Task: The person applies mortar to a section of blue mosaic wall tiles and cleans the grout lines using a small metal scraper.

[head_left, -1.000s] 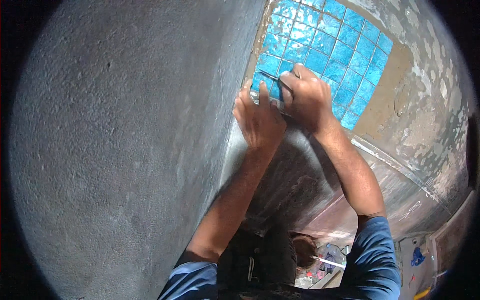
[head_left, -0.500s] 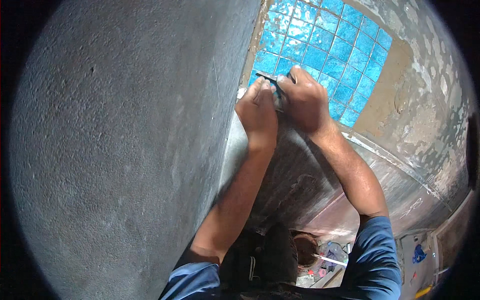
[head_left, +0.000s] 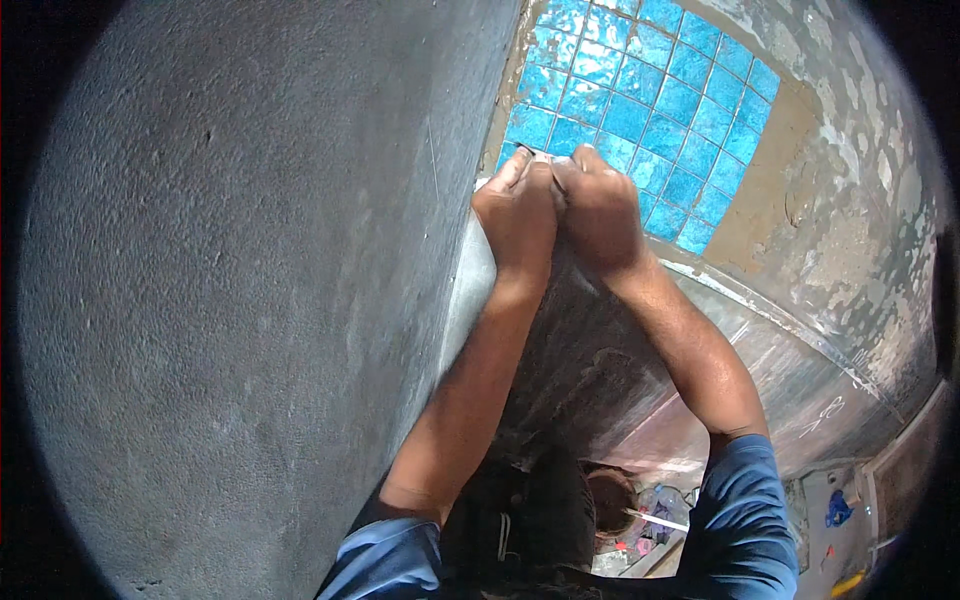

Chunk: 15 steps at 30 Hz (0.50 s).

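Note:
Along the lower edge of a panel of glossy blue square tiles (head_left: 627,115), my two hands meet. My left hand (head_left: 520,215) is closed, its fingertips pinched at the panel's lower left corner. My right hand (head_left: 600,205) is closed beside it, knuckles toward the tiles. Between them shows a little of a thin grey-and-black tool (head_left: 558,178), mostly covered by the fingers. Whatever else the left fingers pinch is hidden.
A rough dark grey wall (head_left: 250,300) rises close on my left. Brown mortar (head_left: 775,200) borders the tiles on the right, with patchy wall beyond. Below are a round brown bucket (head_left: 610,495), a clear plastic bottle (head_left: 665,500) and a crumpled blue item (head_left: 838,508).
My right hand has shifted slightly left and down, closer against the left. The tool, whose grey blade showed above the fingers, is now mostly covered.

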### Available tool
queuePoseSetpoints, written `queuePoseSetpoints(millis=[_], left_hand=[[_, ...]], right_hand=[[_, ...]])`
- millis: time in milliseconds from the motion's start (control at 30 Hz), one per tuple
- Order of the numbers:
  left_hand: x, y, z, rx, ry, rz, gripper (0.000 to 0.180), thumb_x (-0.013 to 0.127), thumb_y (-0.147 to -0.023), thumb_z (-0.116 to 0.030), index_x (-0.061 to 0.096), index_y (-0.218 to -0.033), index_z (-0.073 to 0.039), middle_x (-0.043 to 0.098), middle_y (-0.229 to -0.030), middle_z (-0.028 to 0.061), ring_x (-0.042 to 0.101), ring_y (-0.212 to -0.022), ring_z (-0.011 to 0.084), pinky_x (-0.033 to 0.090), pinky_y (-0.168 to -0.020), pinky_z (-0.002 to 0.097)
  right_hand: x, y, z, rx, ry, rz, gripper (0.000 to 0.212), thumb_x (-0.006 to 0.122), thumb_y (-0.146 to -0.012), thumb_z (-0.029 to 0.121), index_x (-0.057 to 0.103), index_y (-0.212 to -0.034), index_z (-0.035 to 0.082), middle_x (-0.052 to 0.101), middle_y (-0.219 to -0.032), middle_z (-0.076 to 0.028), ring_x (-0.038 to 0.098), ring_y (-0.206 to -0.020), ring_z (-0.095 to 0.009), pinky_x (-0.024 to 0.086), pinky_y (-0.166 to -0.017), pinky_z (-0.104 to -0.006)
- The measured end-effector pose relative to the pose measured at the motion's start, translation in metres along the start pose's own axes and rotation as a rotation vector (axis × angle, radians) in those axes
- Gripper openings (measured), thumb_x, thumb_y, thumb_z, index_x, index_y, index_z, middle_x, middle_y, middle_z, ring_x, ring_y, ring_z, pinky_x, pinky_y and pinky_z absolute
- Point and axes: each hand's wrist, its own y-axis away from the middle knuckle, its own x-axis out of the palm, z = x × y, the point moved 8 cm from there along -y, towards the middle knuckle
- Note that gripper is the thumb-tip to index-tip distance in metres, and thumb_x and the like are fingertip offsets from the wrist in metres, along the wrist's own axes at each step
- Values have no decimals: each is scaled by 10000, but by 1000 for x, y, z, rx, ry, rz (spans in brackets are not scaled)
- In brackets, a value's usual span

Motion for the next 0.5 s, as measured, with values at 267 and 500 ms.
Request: queuePoseSetpoints(millis=[267, 500], left_hand=[[-2, 2, -7, 34, -59, 55, 345, 680, -995, -115, 733, -1247, 116, 733, -1020, 23, 613, -920, 90, 509, -803, 256], [-5, 11, -8, 39, 6, 43, 248, 659, -1015, -105, 745, -1122, 102, 715, -973, 28, 604, -855, 95, 500, -751, 283]], right_hand=[[-5, 3, 5, 31, -27, 11, 136, 675, -886, 132, 640, -798, 34, 607, -829, -181, 696, -744, -390, 567, -609, -507], [-11, 6, 4, 50, -16, 43, 123, 688, -875, 163, 660, -827, 53, 618, -884, -151, 698, -850, -355, 571, -662, -490]])
